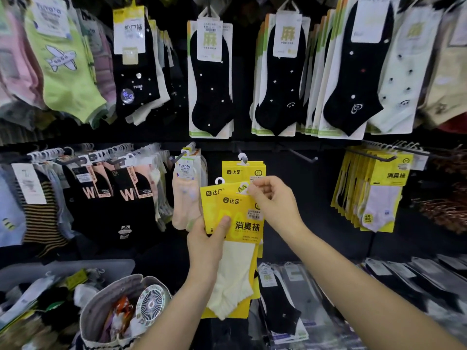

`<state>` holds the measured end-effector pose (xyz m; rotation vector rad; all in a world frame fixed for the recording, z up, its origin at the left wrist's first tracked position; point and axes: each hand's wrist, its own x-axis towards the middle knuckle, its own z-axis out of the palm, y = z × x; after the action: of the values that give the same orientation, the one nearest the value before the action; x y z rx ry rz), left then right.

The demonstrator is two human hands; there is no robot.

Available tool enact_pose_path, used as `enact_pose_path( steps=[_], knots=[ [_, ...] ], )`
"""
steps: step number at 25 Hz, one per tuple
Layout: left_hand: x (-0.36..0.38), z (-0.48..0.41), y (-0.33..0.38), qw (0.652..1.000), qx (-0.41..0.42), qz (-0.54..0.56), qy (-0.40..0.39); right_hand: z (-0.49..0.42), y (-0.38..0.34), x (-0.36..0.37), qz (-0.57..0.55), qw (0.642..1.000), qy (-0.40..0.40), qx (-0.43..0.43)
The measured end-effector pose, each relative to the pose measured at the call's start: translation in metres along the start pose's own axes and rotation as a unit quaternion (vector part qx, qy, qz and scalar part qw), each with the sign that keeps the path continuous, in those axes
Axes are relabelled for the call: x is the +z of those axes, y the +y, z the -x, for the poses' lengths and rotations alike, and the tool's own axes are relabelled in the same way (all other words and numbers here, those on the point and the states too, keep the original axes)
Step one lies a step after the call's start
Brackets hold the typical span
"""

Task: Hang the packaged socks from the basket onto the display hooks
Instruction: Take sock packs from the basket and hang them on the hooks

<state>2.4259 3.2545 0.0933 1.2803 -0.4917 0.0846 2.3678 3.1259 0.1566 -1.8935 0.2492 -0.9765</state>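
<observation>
You hold two glossy yellow sock packs fanned one over the other in front of the dark display wall, below the white plastic hanger loop where more of the same yellow packs already hang. Your left hand grips the pair from the lower left, thumb flat across the front card and fingers hidden behind it. Your right hand, fingers curled, pinches the upper right corner of the front pack; whether it has the hanger tab itself is hard to make out under the fingertips. A cream ribbed sock shows through the lower half of the front pack, soft and bulging against the stiff card. The rear pack shows only its top left corner and a white plastic hanger loop. Above, black dotted ankle socks hang on white cards, their hooks cut off at the frame's top. At lower left, a grey basket holds blurred packets, and beside it a soft fabric bag holds a small round fan; its other contents cannot be told apart.
</observation>
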Motion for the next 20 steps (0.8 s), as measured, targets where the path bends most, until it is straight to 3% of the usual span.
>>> enact_pose_path(
  steps=[4, 8, 11, 15, 20],
  knots=[
    [0.004, -0.002, 0.001, 1.000, -0.012, 0.021, 0.004, 0.005, 0.010, -0.001, -0.058, 0.995, -0.035, 0.077],
    [-0.008, -0.012, 0.003, 0.997, -0.005, 0.017, 0.072, -0.012, 0.010, -0.009, -0.118, 0.987, 0.051, 0.098],
    [-0.030, -0.022, 0.003, 0.993, -0.032, 0.017, 0.108, -0.030, 0.007, -0.012, -0.073, 0.990, 0.072, 0.094],
    [-0.053, -0.024, 0.005, 0.995, -0.029, -0.005, 0.093, -0.049, 0.005, 0.001, 0.001, 0.996, 0.059, 0.061],
    [-0.052, -0.017, 0.006, 0.999, -0.043, -0.003, 0.031, -0.055, 0.014, 0.007, -0.006, 0.994, 0.048, 0.097]
  ],
)
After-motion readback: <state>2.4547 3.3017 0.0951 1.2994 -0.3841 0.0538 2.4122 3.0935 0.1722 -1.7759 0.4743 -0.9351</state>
